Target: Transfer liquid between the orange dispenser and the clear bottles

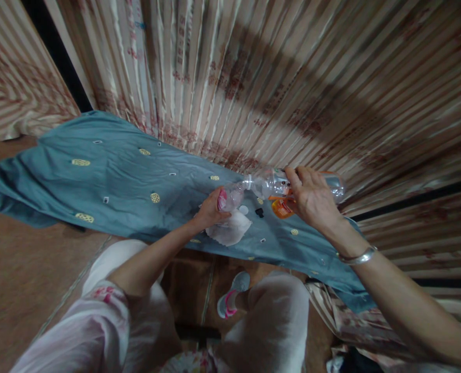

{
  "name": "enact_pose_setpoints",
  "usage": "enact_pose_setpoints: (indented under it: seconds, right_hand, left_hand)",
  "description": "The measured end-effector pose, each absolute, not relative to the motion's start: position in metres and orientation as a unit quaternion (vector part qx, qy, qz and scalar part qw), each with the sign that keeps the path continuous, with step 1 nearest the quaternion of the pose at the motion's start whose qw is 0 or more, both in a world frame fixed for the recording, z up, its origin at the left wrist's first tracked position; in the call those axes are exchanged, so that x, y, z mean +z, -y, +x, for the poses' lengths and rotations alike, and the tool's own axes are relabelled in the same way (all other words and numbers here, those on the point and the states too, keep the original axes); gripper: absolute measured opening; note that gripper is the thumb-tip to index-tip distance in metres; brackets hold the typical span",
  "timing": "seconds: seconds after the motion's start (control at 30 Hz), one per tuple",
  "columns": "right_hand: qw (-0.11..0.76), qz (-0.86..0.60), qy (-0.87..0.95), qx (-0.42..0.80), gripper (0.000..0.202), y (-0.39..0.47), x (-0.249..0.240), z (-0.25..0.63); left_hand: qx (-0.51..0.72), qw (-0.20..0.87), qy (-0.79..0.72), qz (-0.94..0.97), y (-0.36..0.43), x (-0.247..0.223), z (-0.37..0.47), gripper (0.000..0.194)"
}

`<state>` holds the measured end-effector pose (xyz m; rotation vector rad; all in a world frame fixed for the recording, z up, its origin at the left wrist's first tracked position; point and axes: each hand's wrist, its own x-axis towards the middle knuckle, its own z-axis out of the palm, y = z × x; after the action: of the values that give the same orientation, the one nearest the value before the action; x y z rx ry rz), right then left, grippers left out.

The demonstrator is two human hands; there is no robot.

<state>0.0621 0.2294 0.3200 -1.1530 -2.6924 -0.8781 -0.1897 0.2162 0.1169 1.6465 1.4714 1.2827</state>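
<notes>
My right hand is wrapped round a large clear plastic bottle, tipped on its side with its mouth pointing left. My left hand grips a smaller clear bottle with a pink part at my fingers. The two bottle necks meet at a white ring; whether liquid passes between them cannot be made out. Under the small bottle lies a white, rounded piece. Beneath my right hand is an orange container, and a small black item lies left of it.
A blue-green cloth with yellow patterns covers the long narrow surface. A pleated curtain hangs close behind it. Dark bars stand at the left and right. My knees are close to the front edge.
</notes>
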Motion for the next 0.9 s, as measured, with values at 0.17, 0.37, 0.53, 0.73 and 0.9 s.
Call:
enact_pose_setpoints:
  seconds: [0.17, 0.37, 0.53, 0.73, 0.9]
  right_hand:
    - [0.021, -0.383, 0.877, -0.291, 0.064, -0.2296, 0.3218, 0.0612]
    - [0.022, -0.389, 0.875, -0.286, 0.062, -0.2291, 0.3216, 0.061]
    - [0.028, -0.384, 0.876, -0.291, 0.06, -0.2287, 0.3216, 0.0609]
    - [0.019, -0.385, 0.874, -0.295, 0.059, -0.2286, 0.3229, 0.0593]
    - [0.017, -0.377, 0.874, -0.305, 0.059, -0.229, 0.3222, 0.0595]
  left_hand:
    - [0.484, 0.307, -0.543, 0.614, -0.2157, 0.1188, -0.1893, 0.092]
    - [0.493, 0.304, -0.541, 0.61, -0.2185, 0.114, -0.1887, 0.093]
    - [0.493, 0.303, -0.542, 0.609, -0.2177, 0.115, -0.1886, 0.092]
    - [0.479, 0.305, -0.548, 0.613, -0.2169, 0.1155, -0.1892, 0.094]
    - [0.476, 0.301, -0.55, 0.617, -0.2165, 0.1164, -0.1887, 0.094]
